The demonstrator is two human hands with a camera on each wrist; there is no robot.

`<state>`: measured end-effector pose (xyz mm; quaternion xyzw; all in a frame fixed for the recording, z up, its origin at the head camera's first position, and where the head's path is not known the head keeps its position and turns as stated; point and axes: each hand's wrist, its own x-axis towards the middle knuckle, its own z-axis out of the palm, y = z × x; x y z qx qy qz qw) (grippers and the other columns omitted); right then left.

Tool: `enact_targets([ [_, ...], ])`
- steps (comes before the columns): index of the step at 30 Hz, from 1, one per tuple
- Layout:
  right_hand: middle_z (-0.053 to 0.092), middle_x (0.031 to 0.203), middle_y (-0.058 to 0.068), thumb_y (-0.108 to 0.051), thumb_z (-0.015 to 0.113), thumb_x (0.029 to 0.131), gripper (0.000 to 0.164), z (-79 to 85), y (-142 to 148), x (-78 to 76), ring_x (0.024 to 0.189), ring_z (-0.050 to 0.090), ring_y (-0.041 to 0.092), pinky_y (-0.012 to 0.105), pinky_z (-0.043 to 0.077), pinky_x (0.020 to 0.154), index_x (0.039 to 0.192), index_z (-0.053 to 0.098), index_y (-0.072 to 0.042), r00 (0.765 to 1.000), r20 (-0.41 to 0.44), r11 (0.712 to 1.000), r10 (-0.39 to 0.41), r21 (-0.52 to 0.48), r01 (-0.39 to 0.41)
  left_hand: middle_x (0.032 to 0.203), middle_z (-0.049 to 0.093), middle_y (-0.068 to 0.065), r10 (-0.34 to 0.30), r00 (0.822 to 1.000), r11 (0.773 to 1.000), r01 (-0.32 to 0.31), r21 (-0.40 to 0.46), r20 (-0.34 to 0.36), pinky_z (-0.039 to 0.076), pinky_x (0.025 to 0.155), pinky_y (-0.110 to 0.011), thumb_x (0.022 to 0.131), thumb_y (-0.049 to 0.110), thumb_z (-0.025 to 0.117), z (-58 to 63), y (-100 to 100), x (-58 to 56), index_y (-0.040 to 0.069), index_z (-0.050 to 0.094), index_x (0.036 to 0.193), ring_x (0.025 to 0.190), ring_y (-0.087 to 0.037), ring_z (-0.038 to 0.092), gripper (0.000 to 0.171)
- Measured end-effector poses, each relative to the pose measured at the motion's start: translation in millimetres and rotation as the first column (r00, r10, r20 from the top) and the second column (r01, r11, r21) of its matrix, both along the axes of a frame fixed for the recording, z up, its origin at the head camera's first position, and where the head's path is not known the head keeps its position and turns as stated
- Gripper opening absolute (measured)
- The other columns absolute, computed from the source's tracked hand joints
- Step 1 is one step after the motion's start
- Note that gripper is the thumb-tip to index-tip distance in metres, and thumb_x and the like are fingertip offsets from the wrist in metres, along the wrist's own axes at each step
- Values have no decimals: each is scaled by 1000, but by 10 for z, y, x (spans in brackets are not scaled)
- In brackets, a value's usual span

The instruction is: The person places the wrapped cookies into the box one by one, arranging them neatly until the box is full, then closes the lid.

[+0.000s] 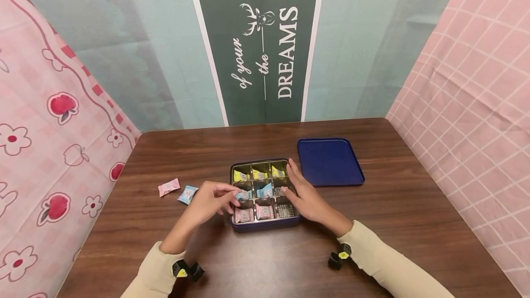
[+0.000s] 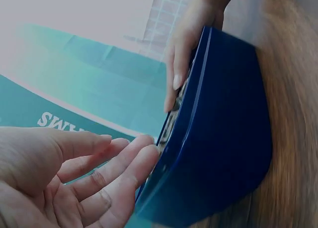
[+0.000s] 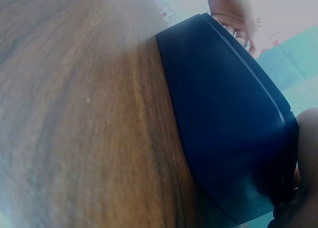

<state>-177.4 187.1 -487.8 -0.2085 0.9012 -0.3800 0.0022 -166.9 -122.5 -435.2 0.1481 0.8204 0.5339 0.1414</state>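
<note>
Head view, from the left: a loose pink packet [image 1: 169,187] and blue packet [image 1: 188,194] lie on the tabletop [image 1: 265,268]. Next, the left hand [image 1: 209,203] hangs loosely bent at the left rim of the divided box [image 1: 265,227]; whether its fingers touch the seated packet [image 1: 244,195] there is unclear. The right hand [image 1: 308,199], fingers extended, rests along the box's right edge; beyond lies the blue lid [image 1: 331,162]. Filling rows by colour seems under way; next probably calls for fetching the blue packet and uncovering the middle-right compartment [image 1: 279,182].
</note>
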Motion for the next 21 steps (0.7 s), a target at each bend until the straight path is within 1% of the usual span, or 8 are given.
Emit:
enact_targets([
  [7,-3,170,0,-36,52,107,73,-16,-11,-4,153,14,31,58,25,119,161,16,-3,1000,0,1000,-1,-2,1,86,76,-18,72,997,997,-71,24,-28,57,57,-34,101,13,64,3,-270,12,-6,72,115,70,-30,73,26],
  [10,-3,170,0,-36,52,107,74,-17,-7,-7,153,14,31,58,25,119,161,15,-3,1000,-1,1000,-1,-5,1,88,75,-20,122,992,992,-122,13,-23,58,60,-37,101,11,63,-9,-373,9,-6,72,116,74,-32,74,24],
  [14,-2,170,1,-36,52,107,73,-12,-1,-9,153,14,32,59,25,118,161,15,-3,1000,-8,1000,1,-11,-1,90,75,-19,181,981,982,-185,-45,-67,60,66,-43,102,12,63,-55,-528,-8,-5,73,116,79,-34,73,24],
  [16,-1,170,2,-35,49,108,70,-15,2,-12,153,14,32,58,24,119,161,16,-2,1000,-11,1000,4,-10,-4,90,76,-18,203,973,975,-212,-70,-114,61,67,-40,102,12,63,-82,-613,-10,-5,73,115,79,-33,73,24],
  [18,0,170,4,-35,44,110,67,-21,3,-16,153,13,31,56,23,120,161,16,-1,1000,-14,1000,8,-8,-8,88,76,-18,220,960,967,-238,-89,-175,60,65,-33,101,11,64,-103,-696,-9,-6,73,113,78,-33,73,23],
  [19,0,170,5,-35,42,110,66,-21,1,-17,153,13,31,56,22,121,161,16,-1,1000,-14,1000,9,-5,-9,88,76,-17,225,951,962,-251,-104,-213,59,64,-29,100,10,65,-111,-737,-9,-7,74,111,78,-33,73,22],
  [20,1,170,6,-35,40,111,65,-21,1,-18,154,12,30,55,21,121,161,16,0,1000,-12,1000,10,-5,-10,88,76,-16,231,938,955,-270,-126,-258,58,68,-28,100,9,65,-118,-775,-9,-6,75,110,79,-31,73,21],
  [21,2,170,7,-35,38,111,64,-20,-1,-19,154,12,29,54,20,122,160,16,0,1000,-12,1000,10,-5,-10,87,77,-15,240,921,943,-296,-151,-307,57,68,-27,98,8,67,-121,-812,-6,-6,76,108,80,-30,73,19],
])
